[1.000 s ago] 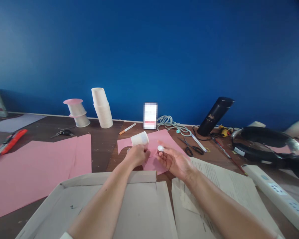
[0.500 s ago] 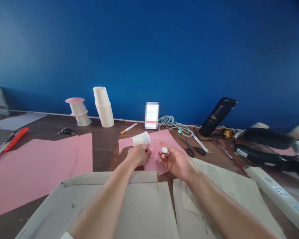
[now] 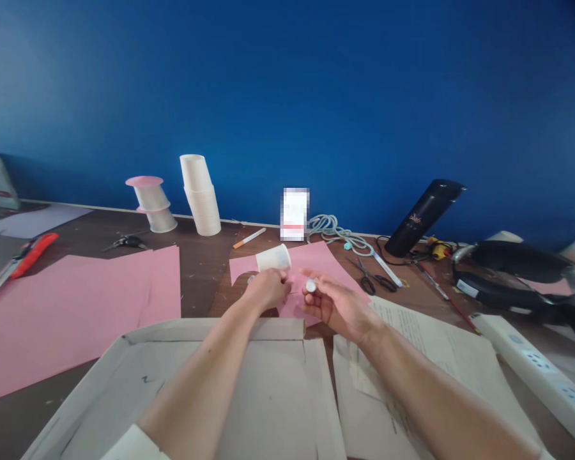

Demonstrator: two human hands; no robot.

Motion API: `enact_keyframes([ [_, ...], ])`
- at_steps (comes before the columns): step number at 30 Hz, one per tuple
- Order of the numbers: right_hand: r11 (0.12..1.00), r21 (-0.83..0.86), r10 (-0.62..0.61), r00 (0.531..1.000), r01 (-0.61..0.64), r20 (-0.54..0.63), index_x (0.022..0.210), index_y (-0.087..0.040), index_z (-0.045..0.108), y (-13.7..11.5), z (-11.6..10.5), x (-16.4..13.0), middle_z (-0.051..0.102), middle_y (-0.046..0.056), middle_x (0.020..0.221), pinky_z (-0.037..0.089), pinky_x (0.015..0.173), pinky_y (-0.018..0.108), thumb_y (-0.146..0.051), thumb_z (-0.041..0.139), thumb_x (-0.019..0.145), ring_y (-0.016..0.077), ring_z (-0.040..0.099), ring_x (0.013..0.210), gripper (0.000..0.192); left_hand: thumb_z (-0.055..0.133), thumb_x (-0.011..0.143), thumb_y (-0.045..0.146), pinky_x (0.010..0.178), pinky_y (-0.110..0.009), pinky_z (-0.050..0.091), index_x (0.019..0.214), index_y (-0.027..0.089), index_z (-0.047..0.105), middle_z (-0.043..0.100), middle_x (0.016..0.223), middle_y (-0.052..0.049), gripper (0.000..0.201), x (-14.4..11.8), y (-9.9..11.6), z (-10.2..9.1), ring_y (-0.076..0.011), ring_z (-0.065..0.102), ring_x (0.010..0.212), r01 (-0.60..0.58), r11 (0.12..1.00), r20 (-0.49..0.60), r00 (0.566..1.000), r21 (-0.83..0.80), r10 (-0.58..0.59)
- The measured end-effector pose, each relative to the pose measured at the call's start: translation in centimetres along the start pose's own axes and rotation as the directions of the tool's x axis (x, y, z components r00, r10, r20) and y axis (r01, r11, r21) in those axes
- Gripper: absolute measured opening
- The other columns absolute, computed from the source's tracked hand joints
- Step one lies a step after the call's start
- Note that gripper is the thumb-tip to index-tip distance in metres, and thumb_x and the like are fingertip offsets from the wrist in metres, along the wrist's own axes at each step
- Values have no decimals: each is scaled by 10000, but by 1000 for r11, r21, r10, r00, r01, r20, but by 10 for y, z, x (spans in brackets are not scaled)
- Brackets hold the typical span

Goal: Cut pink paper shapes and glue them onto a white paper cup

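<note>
At frame centre, the right hand [image 3: 334, 302] pinches a small white cap [image 3: 310, 285] just right of the left hand [image 3: 268, 291], which grips a sideways paper cup [image 3: 273, 258].

White paper cup [image 3: 273, 258] on pink paper sheet [image 3: 311, 271]; small white cap [image 3: 310, 285]; black scissors [image 3: 371, 279]; dark brown counter [image 3: 199, 265]; deep blue wall [image 3: 287, 96]; orange cutter [image 3: 31, 248].

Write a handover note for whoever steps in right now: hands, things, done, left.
Left hand: closed over something small on the small pink sheet, just below the paper cup lying on its side; whether it touches the cup is unclear.
Right hand: pinches a small white round piece at the fingertips.
Done: two cups with pink discs stand stacked by the wall, beside a plain cup stack.
Left: the lying cup has no disc.
</note>
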State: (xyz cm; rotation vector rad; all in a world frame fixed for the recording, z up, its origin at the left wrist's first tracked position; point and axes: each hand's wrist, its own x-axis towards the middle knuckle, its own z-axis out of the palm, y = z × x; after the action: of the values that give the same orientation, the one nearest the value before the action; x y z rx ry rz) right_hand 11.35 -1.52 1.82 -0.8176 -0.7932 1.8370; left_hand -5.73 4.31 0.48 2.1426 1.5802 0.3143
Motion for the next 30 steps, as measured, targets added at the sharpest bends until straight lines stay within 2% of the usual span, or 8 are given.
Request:
enact_keyframes([
  [4,999,-50,-1,1000,1,0,1185,-219,548,-1,-1,-1,608,17,861,521,783,328,-211,566,814,122,599,755,371,419,809,337,585,-265,370,701,190,620,650,699,-51,271,-1,0,0,-183,581,656,-14,1000,2,1000,11,14],
  [10,981,-196,10,1000,-5,26,1160,-238,565,-4,0,-5,589,5,883,506,622,238,-160,574,757,105,582,705,411,435,795,351,603,-270,383,711,194,619,657,723,-52,257,-1,0,-1,-194,589,681,-42,999,-22,999,6,42],
  [18,940,-336,59,998,-54,5,1167,-265,570,-3,2,-7,573,-5,843,522,619,282,-195,535,760,94,551,595,414,422,804,378,567,-264,365,670,188,603,663,737,-47,295,0,-2,1,-192,591,697,-44,999,-51,998,-25,43],
  [25,906,-422,17,1000,-21,-15,1236,-264,548,-1,4,-8,558,-18,691,484,600,250,-205,534,755,113,517,620,485,415,814,378,566,-267,360,673,185,604,663,741,-42,304,-2,0,-1,-185,586,682,-35,999,-45,998,-40,34],
  [30,868,-497,-34,999,15,-29,1273,-264,529,1,3,-8,548,-16,700,438,563,232,-213,507,749,114,493,625,527,415,815,384,605,-275,379,694,190,617,661,753,-52,305,-3,1,-2,-189,583,677,-31,999,-28,999,-27,30],
])
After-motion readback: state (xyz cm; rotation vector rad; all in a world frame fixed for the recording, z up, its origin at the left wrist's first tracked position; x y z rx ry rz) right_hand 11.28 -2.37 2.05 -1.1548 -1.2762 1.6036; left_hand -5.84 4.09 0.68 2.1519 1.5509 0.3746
